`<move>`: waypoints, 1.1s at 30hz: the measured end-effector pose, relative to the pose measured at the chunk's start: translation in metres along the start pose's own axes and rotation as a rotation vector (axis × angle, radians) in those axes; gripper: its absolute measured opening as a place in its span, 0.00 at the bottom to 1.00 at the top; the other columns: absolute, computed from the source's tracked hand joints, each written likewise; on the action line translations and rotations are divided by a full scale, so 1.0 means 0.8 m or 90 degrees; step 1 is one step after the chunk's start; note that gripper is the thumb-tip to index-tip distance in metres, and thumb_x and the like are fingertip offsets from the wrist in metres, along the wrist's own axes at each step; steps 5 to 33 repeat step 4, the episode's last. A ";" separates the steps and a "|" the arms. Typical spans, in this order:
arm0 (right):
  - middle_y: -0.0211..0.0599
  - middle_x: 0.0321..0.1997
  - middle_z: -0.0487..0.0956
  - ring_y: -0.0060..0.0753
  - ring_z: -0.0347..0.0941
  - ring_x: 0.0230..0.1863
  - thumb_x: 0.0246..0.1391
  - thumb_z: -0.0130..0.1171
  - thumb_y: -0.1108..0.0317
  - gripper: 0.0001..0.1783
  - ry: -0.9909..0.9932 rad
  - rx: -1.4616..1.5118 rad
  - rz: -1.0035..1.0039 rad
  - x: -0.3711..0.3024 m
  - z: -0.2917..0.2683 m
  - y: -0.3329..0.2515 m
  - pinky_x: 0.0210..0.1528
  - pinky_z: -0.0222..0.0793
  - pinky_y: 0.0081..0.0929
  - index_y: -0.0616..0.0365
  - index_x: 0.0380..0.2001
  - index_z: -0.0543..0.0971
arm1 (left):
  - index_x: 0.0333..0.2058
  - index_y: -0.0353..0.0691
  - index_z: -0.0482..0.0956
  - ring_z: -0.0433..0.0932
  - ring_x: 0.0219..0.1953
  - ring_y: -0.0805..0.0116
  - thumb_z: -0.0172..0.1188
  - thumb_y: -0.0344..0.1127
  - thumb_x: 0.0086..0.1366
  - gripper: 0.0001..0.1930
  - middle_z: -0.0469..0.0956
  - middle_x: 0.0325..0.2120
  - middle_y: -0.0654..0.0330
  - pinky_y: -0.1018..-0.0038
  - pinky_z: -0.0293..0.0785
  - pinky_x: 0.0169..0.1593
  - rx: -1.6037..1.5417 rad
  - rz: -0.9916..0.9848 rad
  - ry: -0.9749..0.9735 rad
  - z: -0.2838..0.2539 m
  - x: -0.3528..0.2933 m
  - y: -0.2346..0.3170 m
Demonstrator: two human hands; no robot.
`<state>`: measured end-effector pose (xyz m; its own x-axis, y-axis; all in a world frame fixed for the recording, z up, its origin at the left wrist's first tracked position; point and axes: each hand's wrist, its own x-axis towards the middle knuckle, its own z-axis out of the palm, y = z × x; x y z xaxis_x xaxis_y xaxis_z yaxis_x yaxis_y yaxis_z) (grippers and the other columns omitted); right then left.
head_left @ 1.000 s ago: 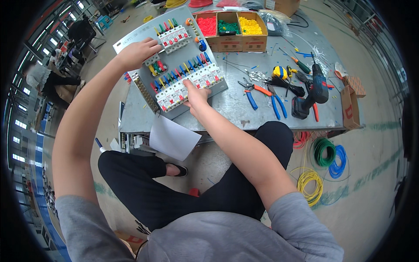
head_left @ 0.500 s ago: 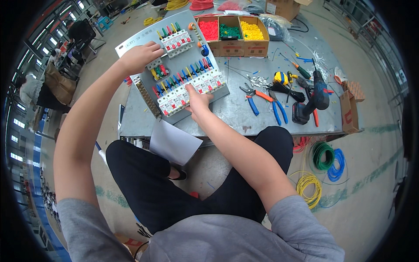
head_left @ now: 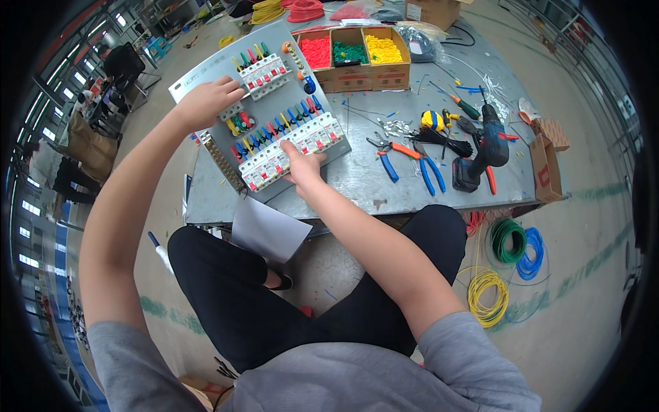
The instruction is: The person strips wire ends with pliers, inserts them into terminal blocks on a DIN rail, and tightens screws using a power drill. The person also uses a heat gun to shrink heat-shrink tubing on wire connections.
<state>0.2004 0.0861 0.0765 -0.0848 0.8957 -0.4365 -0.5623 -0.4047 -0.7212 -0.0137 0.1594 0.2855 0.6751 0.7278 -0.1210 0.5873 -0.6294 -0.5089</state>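
A grey metal electrical panel (head_left: 199, 77) lies tilted at the table's left front. It carries a short upper row of circuit breakers (head_left: 266, 77), a long lower row of circuit breakers (head_left: 322, 136) and short wires with red, yellow, green and blue sleeves (head_left: 281, 123). My left hand (head_left: 210, 103) reaches over the panel's upper left part, fingers bent together beside the upper row; their tips hide what they grip. With its thumb on the lower row, my right hand (head_left: 302, 163) grips the panel near its front edge. A brass terminal strip (head_left: 223, 162) runs along the left side.
Behind the panel stands a cardboard box (head_left: 353, 79) of red, green and yellow caps. Pliers (head_left: 429, 168), crimpers (head_left: 388, 158), a tape measure (head_left: 432, 121), a screwdriver (head_left: 467, 108) and a cordless drill (head_left: 484, 151) lie to the right. White paper (head_left: 269, 230) hangs below the edge; wire coils (head_left: 487, 297) lie on the floor.
The panel and both hands appear slightly further left in the picture, as does the whole table. Both hands keep their places on the panel.
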 end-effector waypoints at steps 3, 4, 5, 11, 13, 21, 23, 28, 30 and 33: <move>0.59 0.72 0.68 0.52 0.79 0.67 0.60 0.78 0.57 0.55 0.004 0.005 0.000 0.003 0.000 0.001 0.64 0.80 0.66 0.59 0.69 0.45 | 0.56 0.41 0.73 0.74 0.65 0.52 0.68 0.17 0.50 0.33 0.76 0.56 0.56 0.59 0.84 0.56 -0.005 -0.001 -0.005 0.001 0.003 -0.002; 0.59 0.73 0.67 0.51 0.78 0.67 0.61 0.78 0.57 0.54 0.006 0.007 -0.001 0.005 0.000 0.002 0.64 0.80 0.66 0.58 0.69 0.45 | 0.58 0.42 0.73 0.73 0.67 0.53 0.67 0.17 0.52 0.32 0.75 0.59 0.55 0.60 0.84 0.58 -0.001 -0.019 -0.027 0.001 0.006 -0.002; 0.59 0.73 0.67 0.51 0.78 0.67 0.61 0.78 0.57 0.54 0.006 0.007 -0.001 0.005 0.000 0.002 0.64 0.80 0.66 0.58 0.69 0.45 | 0.58 0.42 0.73 0.73 0.67 0.53 0.67 0.17 0.52 0.32 0.75 0.59 0.55 0.60 0.84 0.58 -0.001 -0.019 -0.027 0.001 0.006 -0.002; 0.59 0.73 0.67 0.51 0.78 0.67 0.61 0.78 0.57 0.54 0.006 0.007 -0.001 0.005 0.000 0.002 0.64 0.80 0.66 0.58 0.69 0.45 | 0.58 0.42 0.73 0.73 0.67 0.53 0.67 0.17 0.52 0.32 0.75 0.59 0.55 0.60 0.84 0.58 -0.001 -0.019 -0.027 0.001 0.006 -0.002; 0.59 0.73 0.67 0.51 0.78 0.67 0.61 0.78 0.57 0.54 0.006 0.007 -0.001 0.005 0.000 0.002 0.64 0.80 0.66 0.58 0.69 0.45 | 0.58 0.42 0.73 0.73 0.67 0.53 0.67 0.17 0.52 0.32 0.75 0.59 0.55 0.60 0.84 0.58 -0.001 -0.019 -0.027 0.001 0.006 -0.002; 0.59 0.73 0.67 0.51 0.78 0.67 0.61 0.78 0.57 0.54 0.006 0.007 -0.001 0.005 0.000 0.002 0.64 0.80 0.66 0.58 0.69 0.45 | 0.58 0.42 0.73 0.73 0.67 0.53 0.67 0.17 0.52 0.32 0.75 0.59 0.55 0.60 0.84 0.58 -0.001 -0.019 -0.027 0.001 0.006 -0.002; 0.59 0.73 0.67 0.51 0.78 0.67 0.61 0.78 0.57 0.54 0.006 0.007 -0.001 0.005 0.000 0.002 0.64 0.80 0.66 0.58 0.69 0.45 | 0.58 0.42 0.73 0.73 0.67 0.53 0.67 0.17 0.52 0.32 0.75 0.59 0.55 0.60 0.84 0.58 -0.001 -0.019 -0.027 0.001 0.006 -0.002; 0.59 0.73 0.67 0.51 0.78 0.67 0.61 0.78 0.57 0.54 0.006 0.007 -0.001 0.005 0.000 0.002 0.64 0.80 0.66 0.58 0.69 0.45 | 0.58 0.42 0.73 0.73 0.67 0.53 0.67 0.17 0.52 0.32 0.75 0.59 0.55 0.60 0.84 0.58 -0.001 -0.019 -0.027 0.001 0.006 -0.002; 0.59 0.73 0.67 0.51 0.78 0.67 0.61 0.78 0.57 0.54 0.006 0.007 -0.001 0.005 0.000 0.002 0.64 0.80 0.66 0.58 0.69 0.45 | 0.58 0.42 0.73 0.73 0.67 0.53 0.67 0.17 0.52 0.32 0.75 0.59 0.55 0.60 0.84 0.58 -0.001 -0.019 -0.027 0.001 0.006 -0.002; 0.59 0.73 0.67 0.51 0.78 0.67 0.61 0.78 0.57 0.54 0.006 0.007 -0.001 0.005 0.000 0.002 0.64 0.80 0.66 0.58 0.69 0.45 | 0.58 0.42 0.73 0.73 0.67 0.53 0.67 0.17 0.52 0.32 0.75 0.59 0.55 0.60 0.84 0.58 -0.001 -0.019 -0.027 0.001 0.006 -0.002</move>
